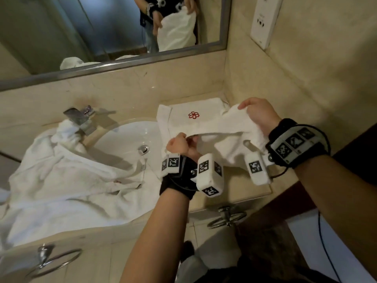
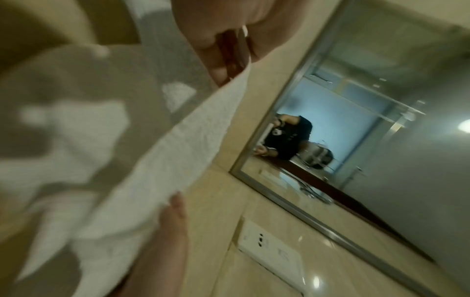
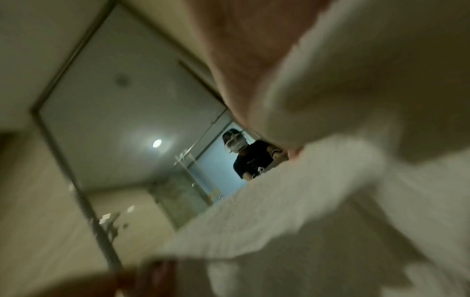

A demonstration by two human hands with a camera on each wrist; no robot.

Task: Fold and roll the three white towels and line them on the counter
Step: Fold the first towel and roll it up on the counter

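The small white towel [image 1: 228, 127] hangs in the air between both hands, above the right end of the surface [image 1: 240, 186]. It looks light, soft and limp: the stretch between the hands sags a little and the loose lower part droops in folds, so it will likely take any crease but hold none unless laid flat. The best hold is probably on the top hem, near the corners, where the weave is firmest.

The left hand [image 1: 179, 145] has its grip clenched on the towel's edge at about 8 o'clock of the cloth; the left wrist view shows the hem pinched between thumb and fingers [image 2: 223, 68]. The right hand [image 1: 259, 117] grasps the opposite end at about 2 o'clock, fingers curled over the hem. The towel thus runs from grip to grip, with most of the fabric hanging below and toward the person.

Under it, at 12 o'clock, a folded towel with a red emblem [image 1: 193, 115] lies flat on the surface. A larger white heap [image 1: 67, 180] spreads at 9 o'clock, draped over the sink [image 1: 126, 137] rim by the faucet [image 1: 81, 117].
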